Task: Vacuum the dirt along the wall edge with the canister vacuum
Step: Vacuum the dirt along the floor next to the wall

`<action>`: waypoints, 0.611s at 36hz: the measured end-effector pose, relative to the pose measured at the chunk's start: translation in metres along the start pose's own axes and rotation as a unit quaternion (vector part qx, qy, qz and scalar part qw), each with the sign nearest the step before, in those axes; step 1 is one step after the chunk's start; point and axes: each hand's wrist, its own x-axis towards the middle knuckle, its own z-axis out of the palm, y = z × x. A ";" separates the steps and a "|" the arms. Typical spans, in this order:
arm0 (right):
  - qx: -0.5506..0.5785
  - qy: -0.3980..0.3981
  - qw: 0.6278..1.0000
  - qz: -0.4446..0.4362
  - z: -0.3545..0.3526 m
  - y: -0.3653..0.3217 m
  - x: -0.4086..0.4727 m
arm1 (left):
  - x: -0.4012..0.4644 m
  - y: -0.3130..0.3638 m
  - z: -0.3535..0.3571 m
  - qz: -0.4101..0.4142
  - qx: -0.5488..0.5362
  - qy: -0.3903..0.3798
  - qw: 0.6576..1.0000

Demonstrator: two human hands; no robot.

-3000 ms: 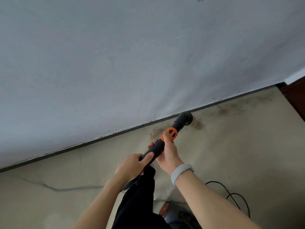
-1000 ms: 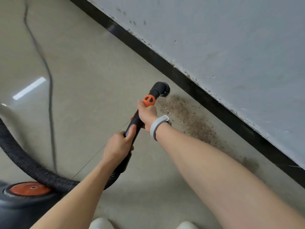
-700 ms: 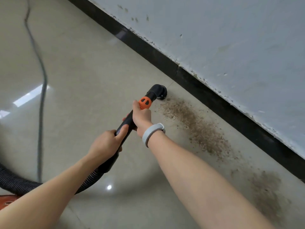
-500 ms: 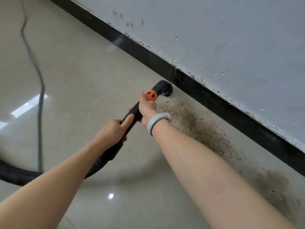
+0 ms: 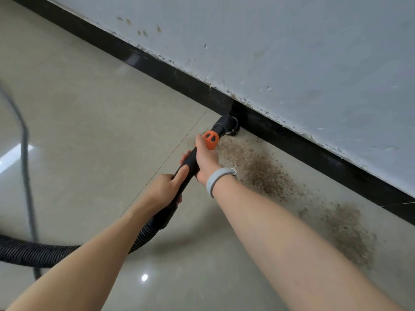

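Beside the baseboard [image 5: 292, 140], left hand [image 5: 166, 189] and right hand [image 5: 205, 159] grip the wand [image 5: 190, 167], arms outstretched.

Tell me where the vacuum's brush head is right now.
In the head view the brush head sits just right of centre, on the floor against the black baseboard, at the far end of the dirt.

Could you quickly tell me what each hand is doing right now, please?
Left hand: grips the black vacuum wand, lower down.
Right hand: grips the same wand, just behind its orange collar.
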 end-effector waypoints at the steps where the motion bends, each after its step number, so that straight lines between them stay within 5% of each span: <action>1: -0.005 0.006 1.000 -0.007 -0.003 0.002 -0.002 | -0.002 0.001 0.003 0.001 0.009 0.000 1.000; 22: 0.046 0.055 0.997 0.015 -0.078 0.005 -0.029 | -0.018 0.021 0.056 0.055 0.068 -0.066 0.994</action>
